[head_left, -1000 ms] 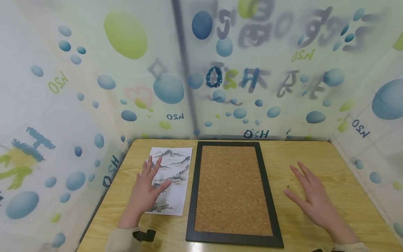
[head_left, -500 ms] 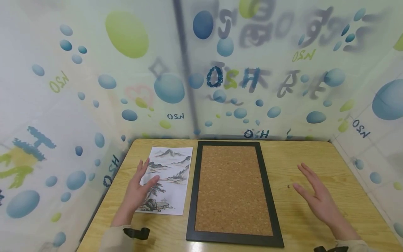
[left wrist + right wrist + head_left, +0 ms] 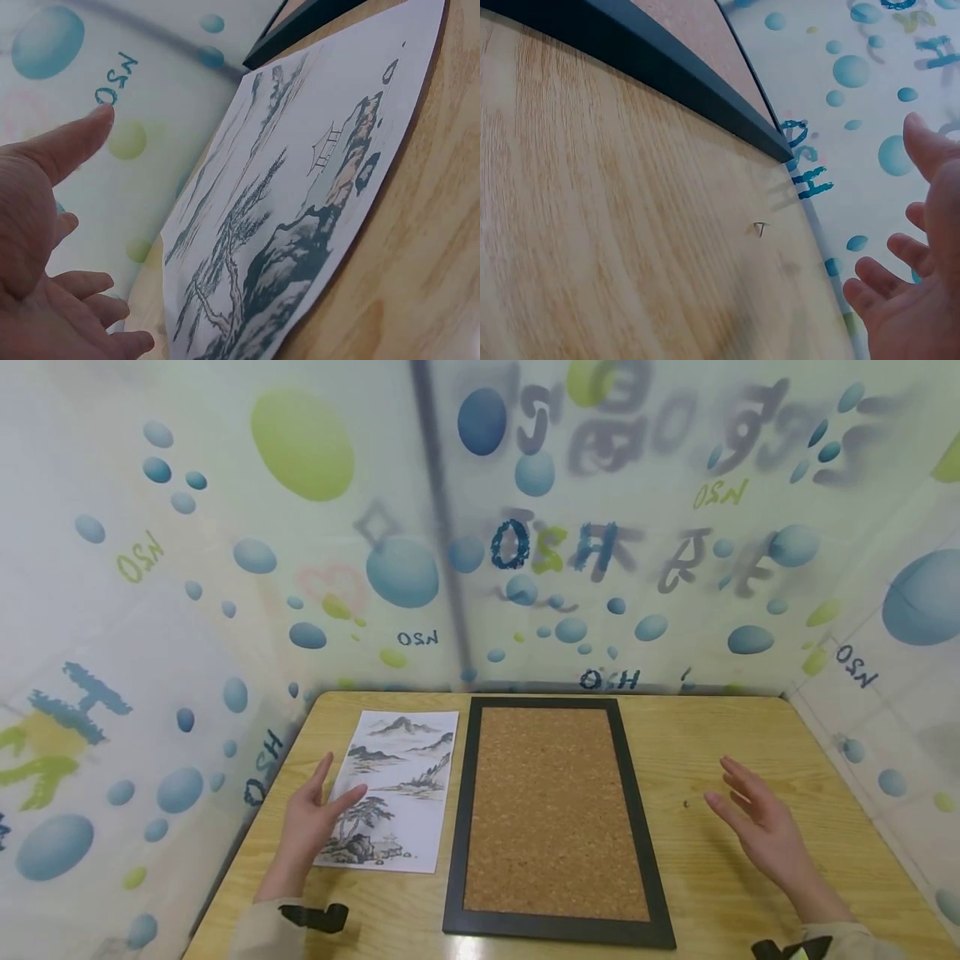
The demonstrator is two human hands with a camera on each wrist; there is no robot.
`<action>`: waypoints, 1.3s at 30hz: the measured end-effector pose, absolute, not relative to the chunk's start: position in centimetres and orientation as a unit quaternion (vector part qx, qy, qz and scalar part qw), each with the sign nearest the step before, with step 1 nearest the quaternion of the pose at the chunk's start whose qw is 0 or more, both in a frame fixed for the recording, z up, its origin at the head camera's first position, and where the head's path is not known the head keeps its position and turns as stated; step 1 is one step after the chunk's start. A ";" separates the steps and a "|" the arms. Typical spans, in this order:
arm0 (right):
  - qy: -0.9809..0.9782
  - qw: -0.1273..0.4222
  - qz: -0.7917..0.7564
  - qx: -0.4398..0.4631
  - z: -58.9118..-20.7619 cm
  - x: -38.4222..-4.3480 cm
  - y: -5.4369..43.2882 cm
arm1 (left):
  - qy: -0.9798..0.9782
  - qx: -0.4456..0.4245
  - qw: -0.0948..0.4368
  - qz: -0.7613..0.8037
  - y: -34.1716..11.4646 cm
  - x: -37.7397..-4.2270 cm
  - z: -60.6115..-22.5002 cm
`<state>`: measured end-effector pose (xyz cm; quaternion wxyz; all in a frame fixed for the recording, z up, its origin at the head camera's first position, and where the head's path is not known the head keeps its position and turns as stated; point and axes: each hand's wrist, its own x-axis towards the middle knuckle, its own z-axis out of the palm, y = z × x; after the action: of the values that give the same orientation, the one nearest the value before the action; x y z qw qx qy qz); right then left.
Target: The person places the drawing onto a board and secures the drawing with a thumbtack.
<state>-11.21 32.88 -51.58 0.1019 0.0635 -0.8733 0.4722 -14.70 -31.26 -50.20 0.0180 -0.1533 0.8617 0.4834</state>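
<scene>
A sheet of white paper [image 3: 416,835] printed with an ink landscape of mountains, a pine and rocks lies left of a corkboard [image 3: 555,810] with a black frame. Over the sheet's left edge, my left hand [image 3: 307,818] is held with fingers spread and nothing in it. In the left wrist view the paper [image 3: 300,180] lies beyond that hand's thumb. Right of the board, a small thumbtack [image 3: 760,228] rests point up or tilted on the wood. My right hand [image 3: 768,835] hovers to the right of the tack, fingers loosely extended, holding nothing.
A light wooden table [image 3: 720,727] carries everything. Behind and beside it hang pale curtains [image 3: 420,668] with blue and green bubbles and mirrored lettering. Dark straps with camera mounts [image 3: 315,917] sit on both wrists.
My left hand has drawn left and back, uncovering more of the painted sheet. The right hand has shifted slightly right, away from the tack. The paper and board stay put.
</scene>
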 end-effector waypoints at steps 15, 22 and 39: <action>-0.866 0.036 0.498 0.010 -52.6 -11.7 33.0 | 0.848 -0.219 0.012 0.483 -31.3 -14.4 -51.4; -0.874 0.074 0.480 0.020 -53.7 -12.3 32.8 | 0.847 -0.246 -0.006 0.471 -31.5 -14.4 -51.9; -0.904 0.085 0.418 0.003 -54.8 -13.3 31.8 | 0.820 -0.278 -0.027 0.499 -31.8 -14.5 -52.0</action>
<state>-13.25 31.82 -54.78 0.0854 0.0027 -0.9044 0.4181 -14.53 -31.82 -52.03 -0.0266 -0.2782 0.8205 0.4988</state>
